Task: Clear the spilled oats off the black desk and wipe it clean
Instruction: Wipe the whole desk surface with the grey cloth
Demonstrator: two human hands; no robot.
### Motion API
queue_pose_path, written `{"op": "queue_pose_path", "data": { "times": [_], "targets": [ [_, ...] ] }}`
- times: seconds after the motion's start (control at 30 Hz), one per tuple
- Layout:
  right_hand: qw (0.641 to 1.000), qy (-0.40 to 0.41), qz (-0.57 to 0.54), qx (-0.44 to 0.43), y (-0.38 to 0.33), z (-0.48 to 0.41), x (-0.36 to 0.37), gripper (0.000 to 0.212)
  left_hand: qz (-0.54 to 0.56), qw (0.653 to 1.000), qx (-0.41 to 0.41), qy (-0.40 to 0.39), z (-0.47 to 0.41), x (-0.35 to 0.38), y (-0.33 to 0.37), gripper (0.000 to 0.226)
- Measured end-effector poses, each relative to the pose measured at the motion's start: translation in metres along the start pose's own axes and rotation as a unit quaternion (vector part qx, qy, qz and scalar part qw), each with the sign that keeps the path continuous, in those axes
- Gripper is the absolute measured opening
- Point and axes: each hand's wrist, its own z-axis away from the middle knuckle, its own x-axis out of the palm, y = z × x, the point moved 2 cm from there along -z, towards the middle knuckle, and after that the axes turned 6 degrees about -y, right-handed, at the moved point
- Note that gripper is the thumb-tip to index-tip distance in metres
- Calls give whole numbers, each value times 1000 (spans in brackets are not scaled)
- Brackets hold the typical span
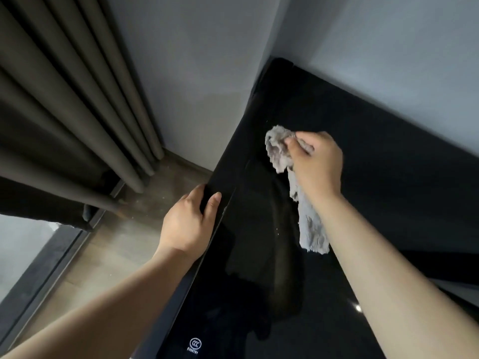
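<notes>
Oats point(277, 231) beside the cloth point(312, 229) being clutched in the right hand point(320, 164) risk being flicked off the desk edge point(228, 159) being gripped by the left hand point(189, 224).

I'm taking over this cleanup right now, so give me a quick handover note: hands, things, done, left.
Left hand grips the left edge of the glossy black desk.
Right hand clutches a crumpled grey cloth over the desk top.
Done: no heap of oats shows on the desk.
Left: a few pale specks near the cloth's lower end; wipe them up.
</notes>
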Motion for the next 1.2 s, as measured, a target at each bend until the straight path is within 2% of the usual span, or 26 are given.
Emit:
{"op": "queue_pose_path", "data": {
  "times": [0.07, 0.17, 0.27, 0.33, 0.37, 0.43, 0.53, 0.63, 0.7, 0.8, 0.87, 0.93, 1.0, 1.03, 1.1, 1.17, 1.2],
  "targets": [
    [998, 28, 55, 34, -3, 1, 27, 19, -2, 1000, -1, -3, 2, 2, -5, 35],
    [995, 38, 90, 3, -9, 49, 50, 15, 2, 1000, -1, -6, 4, 6, -9, 37],
    [998, -32, 55, -19, -6, 109, 46, 13, 1, 1000, -2, -8, 5, 8, -11, 38],
    [996, -91, -14, 11, -5, 134, 33, 10, 5, 1000, -3, -11, 6, 5, -11, 36],
    [994, -92, -44, 25, -5, 135, 22, 11, 7, 1000, -2, -13, 6, 3, -11, 37],
    [998, -34, -49, 31, -1, 117, 2, 17, 12, 1000, 4, -14, 3, 0, -9, 38],
    [996, 58, 4, 65, 14, 71, -13, 20, 22, 1000, 9, -17, 2, -2, -9, 37],
    [984, 62, 100, 132, 29, 58, 3, 39, 14, 1000, 5, -25, 8, -1, -12, 34],
    [981, 57, 151, 109, 23, 69, 16, 42, 25, 999, 1, -28, 9, -2, -12, 36],
    [982, 62, 174, 40, 9, 112, 30, 26, 69, 996, -11, -58, 7, -3, -15, 39],
    [988, 46, 150, 12, 2, 152, 36, 19, 80, 993, -9, -84, 16, -4, -27, 40],
    [995, -24, 98, -7, -7, 196, 42, 17, 76, 994, -8, -84, 39, -8, -48, 39],
    [992, -124, -12, 16, -20, 226, 38, 12, 87, 993, -14, -77, 66, -12, -64, 37],
    [988, -136, -72, 34, -25, 229, 31, 8, 95, 992, -19, -77, 78, -14, -68, 37],
    [994, -49, -87, 43, -21, 207, 12, 8, 114, 991, -23, -74, 92, -14, -69, 37],
    [996, 52, -19, 70, -5, 158, -4, 13, 122, 990, -16, -67, 94, -14, -67, 37],
    [993, 76, 15, 87, 2, 134, -5, 18, 124, 990, -13, -63, 92, -14, -67, 37]
  ]
}}
